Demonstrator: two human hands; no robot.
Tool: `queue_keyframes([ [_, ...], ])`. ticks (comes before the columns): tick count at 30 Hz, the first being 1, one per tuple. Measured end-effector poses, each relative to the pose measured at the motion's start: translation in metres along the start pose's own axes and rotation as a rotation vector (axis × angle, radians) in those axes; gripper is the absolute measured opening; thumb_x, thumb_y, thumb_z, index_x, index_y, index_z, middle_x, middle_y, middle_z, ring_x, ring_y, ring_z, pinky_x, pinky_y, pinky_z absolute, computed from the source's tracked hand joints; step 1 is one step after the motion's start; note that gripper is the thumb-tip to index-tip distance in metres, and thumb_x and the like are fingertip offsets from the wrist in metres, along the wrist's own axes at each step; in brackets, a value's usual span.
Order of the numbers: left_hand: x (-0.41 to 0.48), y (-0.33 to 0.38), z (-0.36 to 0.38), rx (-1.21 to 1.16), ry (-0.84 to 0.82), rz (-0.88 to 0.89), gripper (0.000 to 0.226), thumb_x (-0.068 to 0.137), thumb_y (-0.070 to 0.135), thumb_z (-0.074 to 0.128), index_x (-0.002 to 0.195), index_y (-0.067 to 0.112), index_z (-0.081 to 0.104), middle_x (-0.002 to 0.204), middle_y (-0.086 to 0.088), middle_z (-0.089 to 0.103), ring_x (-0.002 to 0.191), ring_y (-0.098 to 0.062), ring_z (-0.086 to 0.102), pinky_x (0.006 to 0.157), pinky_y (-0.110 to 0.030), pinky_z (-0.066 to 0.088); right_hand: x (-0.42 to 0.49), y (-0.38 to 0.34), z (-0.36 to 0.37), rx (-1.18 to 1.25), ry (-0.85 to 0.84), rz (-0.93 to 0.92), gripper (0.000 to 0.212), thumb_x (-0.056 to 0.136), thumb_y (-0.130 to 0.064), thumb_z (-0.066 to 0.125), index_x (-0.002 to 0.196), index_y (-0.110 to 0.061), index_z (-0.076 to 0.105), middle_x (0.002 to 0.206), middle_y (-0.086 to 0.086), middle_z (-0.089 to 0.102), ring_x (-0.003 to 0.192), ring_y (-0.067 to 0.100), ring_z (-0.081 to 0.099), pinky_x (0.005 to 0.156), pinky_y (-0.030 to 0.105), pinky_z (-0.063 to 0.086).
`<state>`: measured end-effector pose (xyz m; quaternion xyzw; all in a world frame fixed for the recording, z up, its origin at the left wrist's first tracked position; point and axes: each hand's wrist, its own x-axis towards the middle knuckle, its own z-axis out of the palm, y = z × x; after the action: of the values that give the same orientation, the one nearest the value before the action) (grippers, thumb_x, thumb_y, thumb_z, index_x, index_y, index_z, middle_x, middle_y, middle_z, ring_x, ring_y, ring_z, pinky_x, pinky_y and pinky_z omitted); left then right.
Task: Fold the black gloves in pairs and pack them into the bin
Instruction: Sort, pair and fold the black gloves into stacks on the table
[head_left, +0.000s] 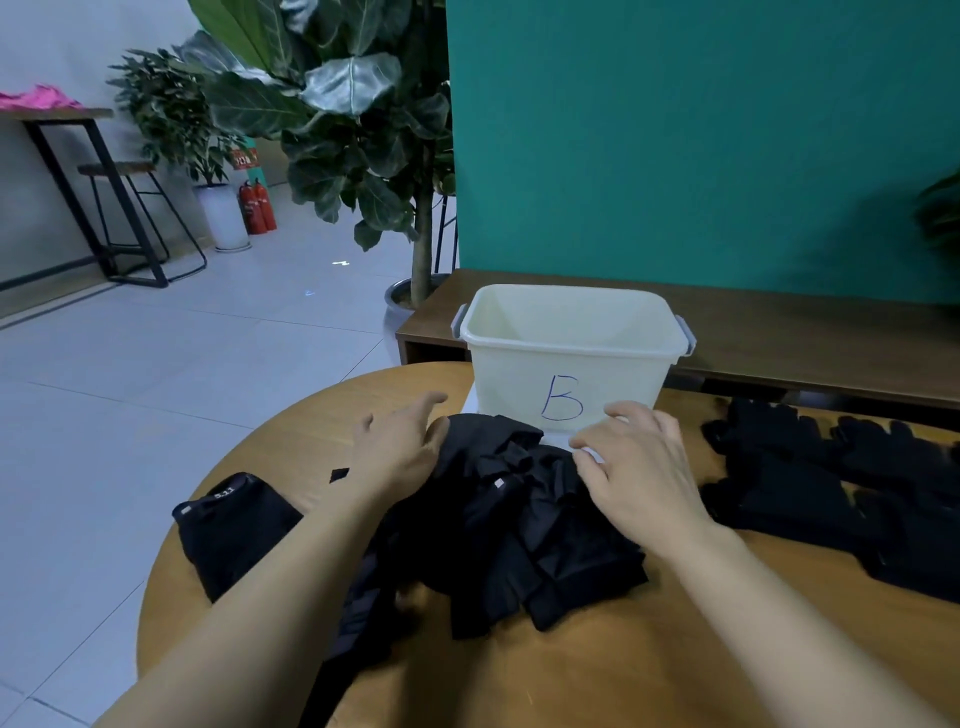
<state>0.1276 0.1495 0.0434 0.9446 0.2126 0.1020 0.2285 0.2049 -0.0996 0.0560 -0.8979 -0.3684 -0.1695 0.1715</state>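
A heap of black gloves (511, 525) lies in the middle of the round wooden table (649, 670). My left hand (397, 447) rests on the heap's left side with its fingers spread and relaxed. My right hand (636, 462) lies on the heap's right side, fingers spread, fingertips near the foot of the bin. The cream plastic bin (574, 353), marked with a blue letter B, stands just behind the heap and looks empty. More black gloves (852, 493) lie spread flat at the right. One folded black glove bundle (228, 530) sits at the table's left edge.
A small black scrap (338, 474) lies on the table left of my left hand. Behind the table runs a low wooden bench (779, 332) against a teal wall. A large potted plant (358, 124) stands at the back left, over tiled floor.
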Motion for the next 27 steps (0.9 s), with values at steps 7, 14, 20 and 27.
queue_keyframes([
  [7,0.04,-0.008,0.016,0.107,-0.173,-0.109,0.046,0.105,0.047,0.024,0.15,0.035,0.027,0.132,0.001,0.062,0.13,-0.021,0.048,0.117,-0.054,0.006,0.064,-0.026,0.04,-0.022,-0.243,-0.035,0.033,0.104,-0.039,0.033,0.114,-0.026,0.061,0.119,-0.008,0.06,0.143,0.02,0.019,0.109,0.038,0.013],
  [14,0.048,-0.011,0.033,-0.088,-0.099,-0.051,0.037,0.101,0.031,0.045,0.137,0.037,0.044,0.128,0.015,0.06,0.126,-0.011,0.052,0.117,-0.051,0.012,0.059,-0.022,0.065,-0.099,-0.337,-0.085,0.036,0.105,-0.041,0.026,0.112,-0.03,0.06,0.129,-0.005,0.053,0.148,0.02,0.007,0.113,0.043,0.004],
  [20,0.034,0.005,0.016,-0.358,0.103,0.083,0.038,0.092,0.009,0.06,0.128,0.023,0.062,0.124,0.009,0.064,0.119,-0.012,0.058,0.106,-0.029,0.04,0.054,-0.021,0.051,-0.074,-0.298,-0.051,0.034,0.104,-0.04,0.029,0.117,-0.03,0.059,0.124,-0.007,0.055,0.147,0.019,0.012,0.112,0.041,0.007],
  [27,-0.007,0.06,-0.033,-0.437,0.199,0.257,0.026,0.094,0.013,0.064,0.107,0.035,0.067,0.104,0.025,0.061,0.097,0.011,0.055,0.08,0.002,0.036,0.047,-0.034,-0.037,0.206,-0.142,0.178,0.048,0.102,-0.04,0.046,0.147,-0.025,0.039,0.15,0.003,0.041,0.145,0.015,0.013,0.11,0.033,0.013],
])
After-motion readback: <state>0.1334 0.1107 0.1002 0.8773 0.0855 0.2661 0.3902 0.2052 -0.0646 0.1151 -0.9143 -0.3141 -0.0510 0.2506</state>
